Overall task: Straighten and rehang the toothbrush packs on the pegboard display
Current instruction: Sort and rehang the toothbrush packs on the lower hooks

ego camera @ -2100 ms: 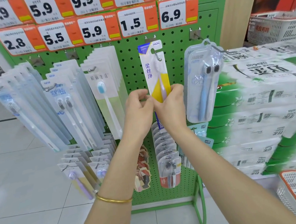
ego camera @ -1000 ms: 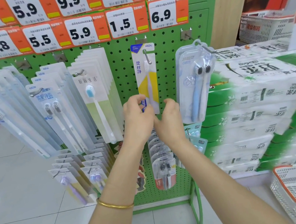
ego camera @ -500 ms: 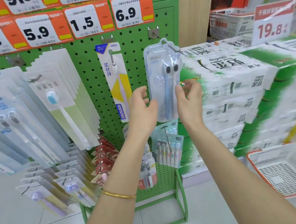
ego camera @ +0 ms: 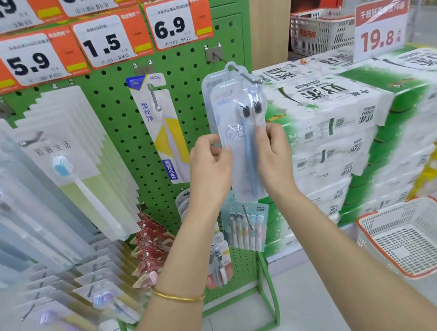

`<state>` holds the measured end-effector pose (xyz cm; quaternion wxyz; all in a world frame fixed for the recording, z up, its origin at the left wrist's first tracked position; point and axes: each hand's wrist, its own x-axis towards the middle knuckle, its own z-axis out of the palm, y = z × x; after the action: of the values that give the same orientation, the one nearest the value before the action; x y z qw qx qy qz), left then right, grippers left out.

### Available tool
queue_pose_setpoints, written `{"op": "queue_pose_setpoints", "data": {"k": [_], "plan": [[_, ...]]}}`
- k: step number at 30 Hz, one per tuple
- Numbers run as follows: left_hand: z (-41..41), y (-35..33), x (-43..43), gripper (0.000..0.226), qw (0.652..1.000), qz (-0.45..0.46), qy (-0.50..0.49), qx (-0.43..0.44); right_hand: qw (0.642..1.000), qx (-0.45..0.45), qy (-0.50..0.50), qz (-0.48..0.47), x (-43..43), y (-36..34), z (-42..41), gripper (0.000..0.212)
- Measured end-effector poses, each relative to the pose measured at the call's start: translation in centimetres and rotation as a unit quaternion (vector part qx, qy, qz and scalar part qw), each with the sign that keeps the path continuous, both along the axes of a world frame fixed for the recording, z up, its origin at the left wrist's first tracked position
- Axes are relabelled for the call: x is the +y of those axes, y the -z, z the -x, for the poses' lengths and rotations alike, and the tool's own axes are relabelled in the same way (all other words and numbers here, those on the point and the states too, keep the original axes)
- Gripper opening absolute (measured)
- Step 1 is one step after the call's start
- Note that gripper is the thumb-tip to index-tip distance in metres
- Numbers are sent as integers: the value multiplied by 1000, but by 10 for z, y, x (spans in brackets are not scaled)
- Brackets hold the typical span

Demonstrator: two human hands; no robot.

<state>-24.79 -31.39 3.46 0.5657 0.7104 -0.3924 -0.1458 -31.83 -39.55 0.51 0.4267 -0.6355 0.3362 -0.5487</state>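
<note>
A clear twin toothbrush pack [ego camera: 240, 139] with two black-headed brushes hangs from the rightmost metal hook [ego camera: 240, 72] of the green pegboard [ego camera: 189, 90]. My left hand [ego camera: 209, 166] pinches the pack's left edge and my right hand [ego camera: 274, 157] pinches its right edge, at mid height. A second pack of the same kind hangs right behind it. To the left, a white, yellow and blue single-brush pack [ego camera: 162, 128] hangs alone on its own hook.
Rows of other toothbrush packs [ego camera: 70, 170] fill the board's left side, with smaller packs [ego camera: 246, 229] low down. Stacked tissue packages [ego camera: 348, 129] stand close on the right. A white and orange basket [ego camera: 418, 237] sits on the floor. Price tags line the top.
Both hands left the yellow and blue pack and moved right to the clear twin pack, closing on its edges. My view swung right along the board.
</note>
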Motion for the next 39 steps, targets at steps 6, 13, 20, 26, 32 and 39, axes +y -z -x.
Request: {"op": "queue_pose_setpoints", "data": {"k": [6, 13, 20, 26, 32, 39], "plan": [[17, -7, 7, 18, 1000, 14, -24, 14, 999, -22, 4, 23, 12, -1, 13, 17], [42, -14, 14, 25, 997, 56, -50, 29, 999, -32, -5, 32, 20, 4, 28, 17], [67, -16, 19, 28, 992, 94, -68, 42, 998, -42, -28, 35, 24, 1, 47, 18], [86, -15, 25, 24, 990, 104, -69, 67, 997, -31, -51, 43, 26, -2, 63, 20], [107, 13, 24, 38, 979, 114, -94, 143, 992, 2, -124, 26, 34, 25, 91, 26], [119, 64, 14, 31, 962, 100, -197, 159, 965, 87, -237, -76, 28, 67, 124, 28]]}}
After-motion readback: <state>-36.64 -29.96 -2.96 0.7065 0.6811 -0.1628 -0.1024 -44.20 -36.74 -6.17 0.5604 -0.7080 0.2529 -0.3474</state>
